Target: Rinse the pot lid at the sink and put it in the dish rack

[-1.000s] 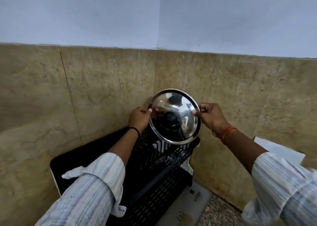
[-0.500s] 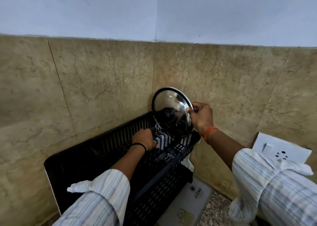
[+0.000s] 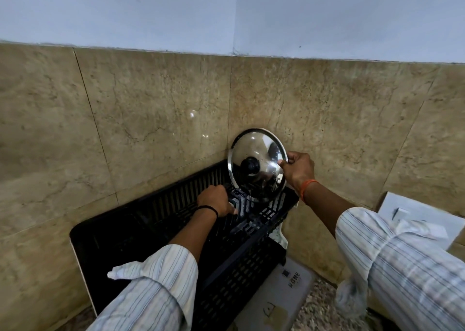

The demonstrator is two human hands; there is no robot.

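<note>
The pot lid (image 3: 256,163) stands on edge at the far right end of the black dish rack (image 3: 226,250), knob facing near. The right hand (image 3: 298,168) pinches its right rim. The left hand (image 3: 214,201) rests inside the rack; finger position cannot be determined.

We see the pot lid (image 3: 256,163), shiny steel with a black knob, standing nearly upright on its edge at the far right corner of the black slatted dish rack (image 3: 176,220), knob facing us.
</note>
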